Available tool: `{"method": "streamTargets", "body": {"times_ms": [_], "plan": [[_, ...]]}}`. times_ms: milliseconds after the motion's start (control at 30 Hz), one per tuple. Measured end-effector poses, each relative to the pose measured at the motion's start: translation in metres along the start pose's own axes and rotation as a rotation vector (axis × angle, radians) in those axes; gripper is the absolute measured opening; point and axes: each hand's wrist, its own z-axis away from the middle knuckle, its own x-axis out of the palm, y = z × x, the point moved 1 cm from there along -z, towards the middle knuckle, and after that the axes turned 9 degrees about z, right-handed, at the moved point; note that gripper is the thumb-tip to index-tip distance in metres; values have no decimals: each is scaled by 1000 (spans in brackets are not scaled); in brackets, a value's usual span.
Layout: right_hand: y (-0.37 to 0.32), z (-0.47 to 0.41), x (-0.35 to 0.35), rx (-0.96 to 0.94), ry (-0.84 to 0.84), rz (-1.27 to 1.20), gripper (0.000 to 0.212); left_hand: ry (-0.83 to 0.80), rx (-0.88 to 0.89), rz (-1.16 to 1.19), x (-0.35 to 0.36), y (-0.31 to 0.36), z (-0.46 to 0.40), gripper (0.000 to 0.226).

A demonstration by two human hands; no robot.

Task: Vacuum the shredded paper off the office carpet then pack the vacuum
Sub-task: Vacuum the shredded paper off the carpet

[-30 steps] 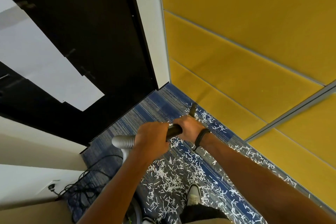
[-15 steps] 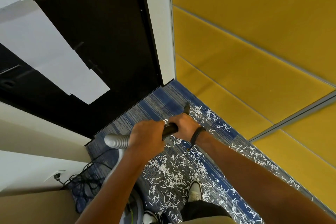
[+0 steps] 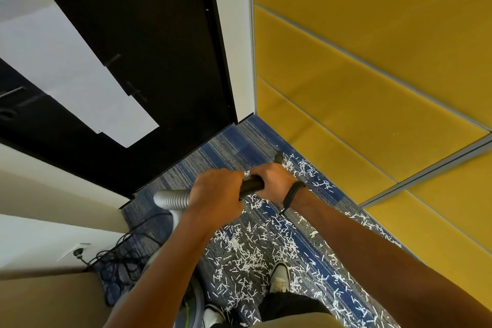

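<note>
Bare forearms; black wristband (image 3: 292, 192) on the right wrist; white sneakers (image 3: 279, 276), seemingly dark trousers (image 3: 290, 306).

- The place was an office, seen from above in a corner of the room.
- Yellow fabric-covered partition panels (image 3: 372, 66) with grey metal trim filled the right half of the frame, the kind that divides workstations.
- Blue and grey striped carpet tile (image 3: 229, 146) covered the floor at the centre, strewn with white shredded paper (image 3: 247, 253) toward the lower middle.
- A black cabinet (image 3: 149, 42) stood in the upper left, with white paper sheets (image 3: 66, 66) taped to its front.
- At lower left, a wall socket (image 3: 77, 251) sat in a white wall, beside a tangle of black cables (image 3: 125, 255) on the carpet.
</note>
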Motion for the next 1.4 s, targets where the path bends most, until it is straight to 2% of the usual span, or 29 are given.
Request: {"method": "streamTargets", "body": {"times_ms": [267,867,1400], "plan": [[9,-9,0,28,-22,-4,16,-24,-45,-10,14,5,-18,41],[10,44,-14,149,90,-40,18,-12,105,-60,22,28,-16,46],[-8,86,-12,262,134,-26,9,-39,260,-51,21,37,2,43]]}}
